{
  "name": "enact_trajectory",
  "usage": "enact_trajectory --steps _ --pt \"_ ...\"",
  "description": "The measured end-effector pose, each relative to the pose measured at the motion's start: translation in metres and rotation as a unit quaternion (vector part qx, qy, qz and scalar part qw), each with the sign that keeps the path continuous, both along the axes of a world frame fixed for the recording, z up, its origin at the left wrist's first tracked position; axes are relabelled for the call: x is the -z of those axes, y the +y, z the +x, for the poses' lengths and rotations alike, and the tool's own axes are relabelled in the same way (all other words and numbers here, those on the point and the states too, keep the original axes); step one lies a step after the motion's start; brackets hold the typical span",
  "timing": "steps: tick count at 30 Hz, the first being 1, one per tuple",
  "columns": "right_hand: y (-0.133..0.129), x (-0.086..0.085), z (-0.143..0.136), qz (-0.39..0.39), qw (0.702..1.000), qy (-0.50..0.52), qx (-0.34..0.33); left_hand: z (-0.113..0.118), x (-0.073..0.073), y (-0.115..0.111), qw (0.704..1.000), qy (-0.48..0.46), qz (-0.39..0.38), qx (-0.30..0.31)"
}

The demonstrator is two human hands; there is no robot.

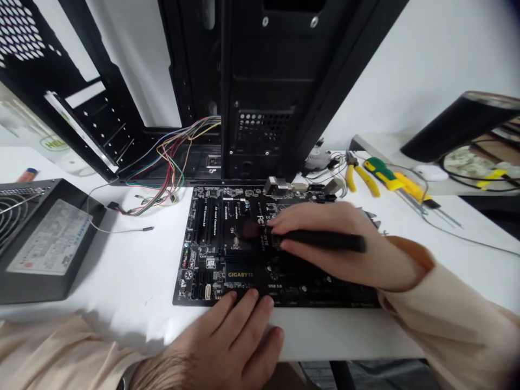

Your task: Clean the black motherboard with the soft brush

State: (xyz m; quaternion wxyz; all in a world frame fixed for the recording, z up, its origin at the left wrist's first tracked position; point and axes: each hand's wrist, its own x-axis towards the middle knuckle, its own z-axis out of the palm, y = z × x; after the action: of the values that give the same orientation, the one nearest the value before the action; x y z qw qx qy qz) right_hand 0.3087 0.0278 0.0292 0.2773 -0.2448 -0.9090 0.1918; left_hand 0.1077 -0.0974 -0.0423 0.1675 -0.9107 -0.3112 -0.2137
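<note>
We pinch a slim black-handled tool between the thumb and fingers of our right hand, the wrist reaching in low from the right; it looks light and stiff, best gripped along the handle. Beneath that hand lies the motherboard, probably stiff but fragile, so we would hold it by its edges. At its near edge our left hand lies palm down, fingers slightly spread.

"GIGABYTE", "USB 3.0", "PCI Express 3.0", "All Solid Capacitors" on motherboard, power supply label blurred
</note>
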Motion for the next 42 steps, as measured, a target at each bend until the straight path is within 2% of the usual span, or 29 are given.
enact_trajectory --steps 2,3,7,9,12,14,18,23,26,31,35,42 --pt "0.001 0.0 0.003 0.013 0.998 0.035 0.052 0.0 -0.002 0.001 1.0 0.009 0.001 0.006" --pt "0.001 0.001 0.003 0.013 0.998 0.046 0.052 -0.001 -0.003 0.001 1.0 0.011 0.0 0.007" --pt "0.0 0.005 -0.003 0.007 1.0 0.012 -0.006 -0.003 -0.005 0.0 1.0 0.018 -0.009 0.001" --pt "0.0 0.007 -0.005 0.033 0.999 0.005 0.024 -0.004 -0.006 0.0 1.0 0.027 -0.01 0.004" --pt "-0.002 0.01 -0.006 0.078 0.992 0.048 0.091 -0.006 -0.005 -0.001 0.999 0.032 -0.011 0.009" --pt "-0.004 0.013 -0.007 0.075 0.993 0.056 0.078 -0.006 -0.003 -0.002 0.999 0.032 -0.016 0.005" --pt "-0.006 0.021 -0.011 0.07 0.998 -0.003 0.007 -0.006 -0.001 -0.004 0.999 0.031 -0.019 -0.003" --pt "0.002 0.021 -0.01 0.153 0.985 0.0 0.08 -0.005 -0.005 -0.004 1.0 0.021 -0.012 -0.008" --pt "-0.001 0.018 -0.012 0.179 0.979 0.022 0.096 -0.005 -0.006 -0.004 1.0 0.016 -0.004 -0.011" --pt "-0.013 0.017 -0.022 0.154 0.984 0.079 0.034 -0.005 -0.005 -0.004 1.0 0.024 -0.005 -0.01" --pt "-0.013 0.02 -0.028 0.131 0.99 0.057 -0.014 -0.005 -0.004 -0.005 1.0 0.016 -0.008 -0.005" --pt "-0.015 0.022 -0.024 0.228 0.972 0.018 0.058 -0.006 -0.005 -0.005 1.0 0.021 -0.01 -0.001"
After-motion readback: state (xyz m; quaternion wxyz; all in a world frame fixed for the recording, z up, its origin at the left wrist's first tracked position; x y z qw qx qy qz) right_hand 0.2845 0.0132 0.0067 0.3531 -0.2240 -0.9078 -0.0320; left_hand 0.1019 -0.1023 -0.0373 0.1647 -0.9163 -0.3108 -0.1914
